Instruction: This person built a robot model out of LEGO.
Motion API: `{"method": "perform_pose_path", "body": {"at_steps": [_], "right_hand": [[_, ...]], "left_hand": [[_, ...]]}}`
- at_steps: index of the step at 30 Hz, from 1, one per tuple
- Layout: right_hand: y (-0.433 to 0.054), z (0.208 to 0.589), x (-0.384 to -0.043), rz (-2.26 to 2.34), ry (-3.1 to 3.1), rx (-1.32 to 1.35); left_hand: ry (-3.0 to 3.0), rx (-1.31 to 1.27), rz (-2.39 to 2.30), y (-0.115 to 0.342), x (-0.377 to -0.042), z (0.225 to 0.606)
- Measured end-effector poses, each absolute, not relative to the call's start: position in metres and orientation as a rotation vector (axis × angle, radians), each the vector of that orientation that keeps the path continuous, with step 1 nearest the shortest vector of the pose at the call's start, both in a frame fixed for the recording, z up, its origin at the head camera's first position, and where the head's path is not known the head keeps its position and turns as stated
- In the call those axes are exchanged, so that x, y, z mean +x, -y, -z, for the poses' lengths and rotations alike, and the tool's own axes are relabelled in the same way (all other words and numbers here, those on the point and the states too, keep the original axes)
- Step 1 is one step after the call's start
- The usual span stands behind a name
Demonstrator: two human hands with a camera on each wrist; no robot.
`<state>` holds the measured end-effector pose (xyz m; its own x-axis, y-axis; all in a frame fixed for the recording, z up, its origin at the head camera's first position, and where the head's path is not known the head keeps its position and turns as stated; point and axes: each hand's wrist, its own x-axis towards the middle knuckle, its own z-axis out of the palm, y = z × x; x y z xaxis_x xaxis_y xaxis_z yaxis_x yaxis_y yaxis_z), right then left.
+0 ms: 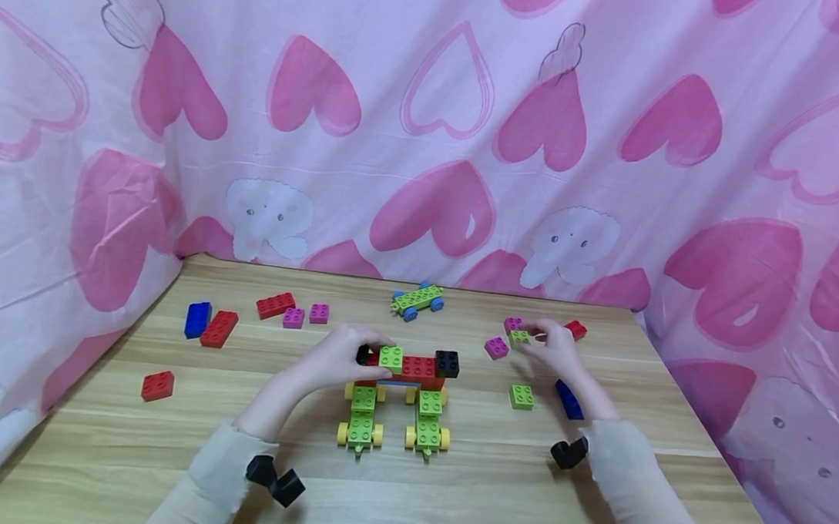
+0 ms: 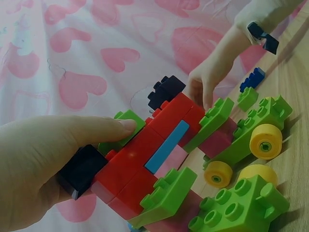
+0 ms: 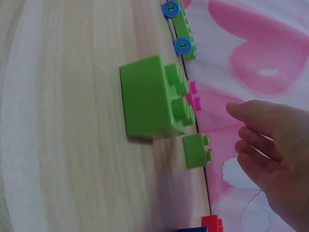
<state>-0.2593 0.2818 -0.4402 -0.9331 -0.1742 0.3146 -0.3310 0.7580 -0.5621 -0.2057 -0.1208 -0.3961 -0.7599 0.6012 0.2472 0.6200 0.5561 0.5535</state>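
build [image 1: 417,367] on table [image 1: 108,444] | wheeled base [image 1: 418,299] behind build | curtain [image 1: 367,160] behind table

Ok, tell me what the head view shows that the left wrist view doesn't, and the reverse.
Only the head view: three loose red bricks and a blue brick on the table's left side, plus the left sleeve.

Only the left wrist view: pink bricks beneath green bricks in the model.

Both: the left hand gripping the model, its black bricks and yellow wheels, and the right hand.
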Motion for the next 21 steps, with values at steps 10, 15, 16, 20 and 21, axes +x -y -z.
{"method": "perform_pose_path", "body": {"at_steps": [10,15,16,20,21], "right_hand": [[-0.288,0.445,-0.269,-0.92,2.865,0.398],[-0.289,0.448,-0.27,-0.88,2.917,0.394],[-0.289,0.448,-0.271,-0.872,2.922,0.394],[-0.289,0.45,-0.272,-0.859,2.941,0.391],[-0.288,0.45,-0.273,-0.857,2.944,0.39]], "left_hand": [[2.735,-1.084,1.038,0.121,-0.205,0.397],[2.724,-1.097,1.027,0.121,-0.205,0.399],[2.723,-1.098,1.025,0.121,-0.205,0.399],[2.722,-1.097,1.032,0.121,-0.205,0.399],[2.723,-1.097,1.033,0.121,-0.205,0.399]]}}
